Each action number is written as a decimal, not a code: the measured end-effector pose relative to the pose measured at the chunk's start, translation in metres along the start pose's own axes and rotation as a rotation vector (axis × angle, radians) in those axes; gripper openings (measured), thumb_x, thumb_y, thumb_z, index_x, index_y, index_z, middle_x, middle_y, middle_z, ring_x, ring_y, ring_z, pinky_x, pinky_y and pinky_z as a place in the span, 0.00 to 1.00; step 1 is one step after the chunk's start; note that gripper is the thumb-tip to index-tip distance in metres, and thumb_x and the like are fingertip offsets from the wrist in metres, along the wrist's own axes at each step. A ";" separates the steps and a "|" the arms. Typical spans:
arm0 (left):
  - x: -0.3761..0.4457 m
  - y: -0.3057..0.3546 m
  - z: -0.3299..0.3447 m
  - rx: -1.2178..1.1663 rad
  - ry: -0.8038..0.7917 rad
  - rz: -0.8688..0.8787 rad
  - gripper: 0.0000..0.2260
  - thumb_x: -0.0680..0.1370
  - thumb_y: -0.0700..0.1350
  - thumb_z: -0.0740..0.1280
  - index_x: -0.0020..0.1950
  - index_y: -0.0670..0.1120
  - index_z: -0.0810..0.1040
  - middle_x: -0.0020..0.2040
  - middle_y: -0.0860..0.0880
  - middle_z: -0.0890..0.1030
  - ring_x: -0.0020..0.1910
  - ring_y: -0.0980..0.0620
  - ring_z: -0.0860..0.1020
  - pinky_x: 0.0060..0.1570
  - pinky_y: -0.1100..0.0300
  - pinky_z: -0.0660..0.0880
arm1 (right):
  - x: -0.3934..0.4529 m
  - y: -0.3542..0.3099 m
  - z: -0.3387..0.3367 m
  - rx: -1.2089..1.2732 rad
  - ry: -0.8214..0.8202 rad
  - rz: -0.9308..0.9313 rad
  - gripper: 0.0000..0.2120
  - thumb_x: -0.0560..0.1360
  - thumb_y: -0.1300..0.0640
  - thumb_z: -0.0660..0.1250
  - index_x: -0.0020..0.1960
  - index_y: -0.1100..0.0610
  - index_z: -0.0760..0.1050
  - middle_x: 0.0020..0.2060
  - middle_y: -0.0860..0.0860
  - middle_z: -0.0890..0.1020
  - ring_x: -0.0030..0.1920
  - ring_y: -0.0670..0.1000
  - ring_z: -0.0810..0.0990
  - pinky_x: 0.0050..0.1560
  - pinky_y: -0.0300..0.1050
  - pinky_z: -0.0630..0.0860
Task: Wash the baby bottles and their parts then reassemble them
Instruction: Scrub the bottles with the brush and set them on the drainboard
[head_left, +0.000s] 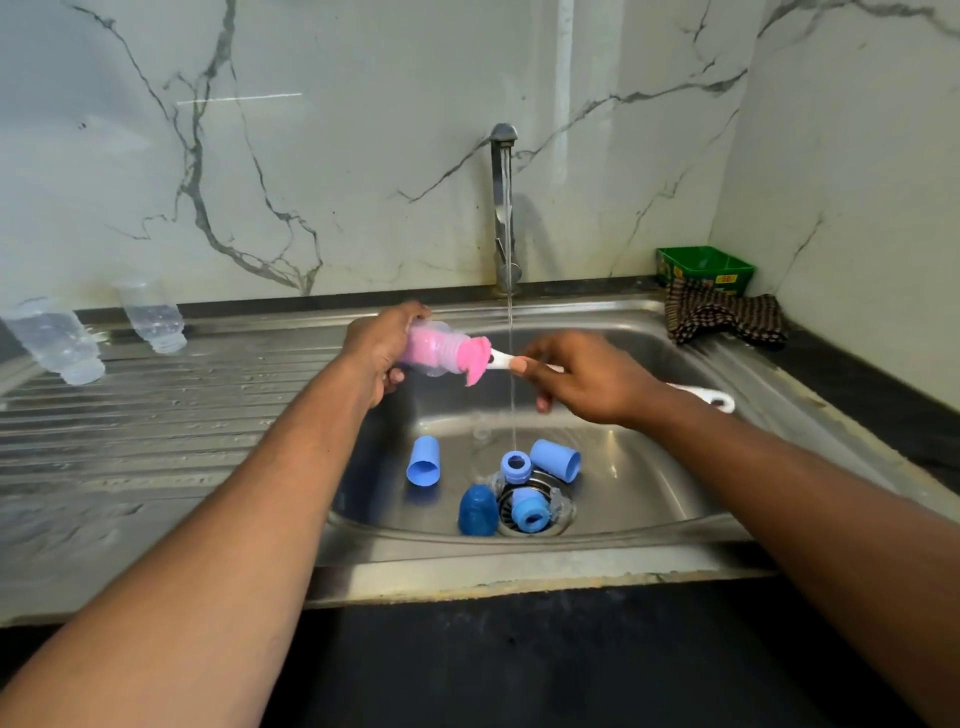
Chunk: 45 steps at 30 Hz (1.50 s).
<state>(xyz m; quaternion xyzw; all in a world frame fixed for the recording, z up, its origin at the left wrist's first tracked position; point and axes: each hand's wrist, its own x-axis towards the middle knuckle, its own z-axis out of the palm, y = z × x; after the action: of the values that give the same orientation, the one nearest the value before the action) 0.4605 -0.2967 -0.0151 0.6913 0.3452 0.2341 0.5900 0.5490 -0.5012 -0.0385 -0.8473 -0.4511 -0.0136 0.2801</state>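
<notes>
My left hand (376, 348) grips a clear baby bottle (434, 348) held sideways over the sink (649, 525). A pink sponge brush (475, 358) is pushed into its mouth, and my right hand (587, 379) holds the brush's white handle (719, 399). A thin stream of water falls from the tap (503, 208) between my hands. Two light blue caps (424, 461) (556, 460), a dark blue cap (478, 510) and two blue collar rings (516, 464) (530, 514) lie around the drain, with clear teats beside them. Two clear bottles (54, 340) (153, 317) stand upside down on the drainboard.
The ribbed steel drainboard (156, 415) stretches to the left of the basin. A checked cloth (724, 317) and a green tub (704, 267) sit at the back right corner on the dark counter (893, 415). Marble wall rises behind and to the right.
</notes>
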 end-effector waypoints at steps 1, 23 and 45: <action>0.000 0.001 0.000 -0.014 0.001 0.009 0.11 0.74 0.53 0.69 0.47 0.46 0.79 0.37 0.46 0.77 0.14 0.55 0.65 0.17 0.71 0.57 | 0.000 -0.002 0.001 0.124 -0.073 0.026 0.18 0.82 0.44 0.58 0.52 0.55 0.80 0.32 0.50 0.84 0.27 0.44 0.75 0.34 0.43 0.70; 0.009 0.001 0.012 -0.084 -0.073 -0.048 0.13 0.77 0.56 0.65 0.57 0.52 0.80 0.43 0.44 0.78 0.16 0.56 0.62 0.17 0.72 0.57 | -0.003 -0.011 -0.010 0.073 0.391 -0.034 0.12 0.66 0.56 0.81 0.41 0.52 0.78 0.31 0.45 0.79 0.32 0.44 0.76 0.35 0.45 0.73; 0.029 -0.010 0.015 -0.452 0.076 -0.089 0.22 0.73 0.53 0.72 0.63 0.44 0.77 0.37 0.45 0.78 0.24 0.52 0.68 0.19 0.70 0.61 | -0.013 0.016 -0.059 -0.166 0.399 0.351 0.08 0.70 0.47 0.73 0.46 0.49 0.82 0.44 0.51 0.84 0.48 0.56 0.81 0.45 0.44 0.73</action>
<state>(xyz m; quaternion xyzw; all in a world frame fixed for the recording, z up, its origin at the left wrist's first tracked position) 0.4882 -0.2843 -0.0298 0.5165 0.3362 0.3053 0.7260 0.5674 -0.5473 0.0001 -0.9131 -0.2306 -0.1684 0.2911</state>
